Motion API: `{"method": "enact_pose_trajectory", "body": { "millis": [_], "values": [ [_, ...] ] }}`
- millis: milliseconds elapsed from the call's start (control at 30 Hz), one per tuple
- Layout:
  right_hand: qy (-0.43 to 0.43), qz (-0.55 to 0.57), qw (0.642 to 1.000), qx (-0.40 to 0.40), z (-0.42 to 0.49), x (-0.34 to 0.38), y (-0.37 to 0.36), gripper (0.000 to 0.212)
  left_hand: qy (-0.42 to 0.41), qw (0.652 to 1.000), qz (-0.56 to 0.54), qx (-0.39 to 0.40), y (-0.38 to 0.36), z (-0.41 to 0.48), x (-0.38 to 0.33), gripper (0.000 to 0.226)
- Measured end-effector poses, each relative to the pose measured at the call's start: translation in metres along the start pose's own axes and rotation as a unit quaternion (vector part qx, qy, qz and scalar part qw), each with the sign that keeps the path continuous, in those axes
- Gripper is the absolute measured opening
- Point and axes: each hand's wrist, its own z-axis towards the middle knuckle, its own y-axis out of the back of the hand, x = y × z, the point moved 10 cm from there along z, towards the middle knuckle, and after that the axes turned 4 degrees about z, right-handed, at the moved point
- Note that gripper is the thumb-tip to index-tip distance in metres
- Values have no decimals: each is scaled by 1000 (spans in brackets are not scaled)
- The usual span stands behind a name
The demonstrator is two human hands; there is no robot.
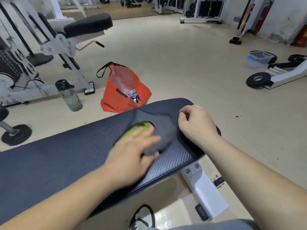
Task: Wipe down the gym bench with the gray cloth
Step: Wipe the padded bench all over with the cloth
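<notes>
The gym bench (66, 156) has a dark textured pad that runs from the lower left to the middle right. The gray cloth (163, 128) lies rumpled on the pad's right end. A yellow-green patch (141, 127) shows at the cloth's left edge; I cannot tell what it is. My left hand (132, 156), blurred, lies on that patch and the cloth, with its thumb against the cloth's near edge. My right hand (196, 125) pinches the cloth's far right edge between thumb and fingers.
An orange bag (123, 95) stands on the floor just beyond the bench, with a water bottle (69, 95) to its left. A white weight machine (41, 52) fills the far left. The bench's white leg (204, 188) and my shoe (142, 218) are below.
</notes>
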Motion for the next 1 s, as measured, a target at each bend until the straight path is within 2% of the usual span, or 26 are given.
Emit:
{"method": "enact_pose_trajectory", "body": {
  "millis": [67,133,167,267,333,367,467,533,567,600,667,700,767,833,900,967,1000],
  "values": [
    [38,-25,998,33,-8,24,-13,30,-92,994,-16,50,4,-38,-16,51],
    [71,-42,994,67,-18,46,-23,38,-101,993,7,63,17,-45,16,49],
    [87,-45,992,82,-23,56,-27,41,-59,997,14,48,25,-42,46,49],
    [128,-59,983,115,-36,80,-37,44,158,987,5,-23,48,-45,130,50],
    [144,-58,979,132,-42,93,-45,44,224,973,21,-49,46,-60,129,53],
    [154,-58,977,135,-43,101,-48,44,211,976,28,-44,39,-68,110,55],
    [182,-55,971,145,-50,124,-58,44,45,999,2,11,32,-97,39,56],
    [197,-57,966,159,-57,137,-68,45,-39,997,-7,64,36,-105,43,51],
    [199,-62,964,165,-59,141,-72,46,-44,997,4,68,39,-100,61,50],
    [199,-69,963,169,-61,143,-75,47,-8,998,15,55,43,-91,87,50],
    [195,-87,961,177,-63,144,-80,47,137,990,10,4,53,-75,137,50],
    [192,-94,960,178,-63,144,-81,47,200,980,17,-18,52,-71,148,52],
    [190,-104,961,171,-61,144,-81,45,235,971,33,-32,43,-69,130,58],
    [194,-109,962,157,-59,147,-82,37,186,981,31,-36,34,-83,86,56],
    [204,-117,961,149,-62,155,-87,29,101,994,19,-34,32,-114,43,50],
    [224,-140,952,155,-70,171,-97,27,31,999,10,-8,35,-144,34,47],
    [235,-151,947,159,-75,181,-103,27,28,1000,11,-2,41,-157,47,47]
  ]
}}
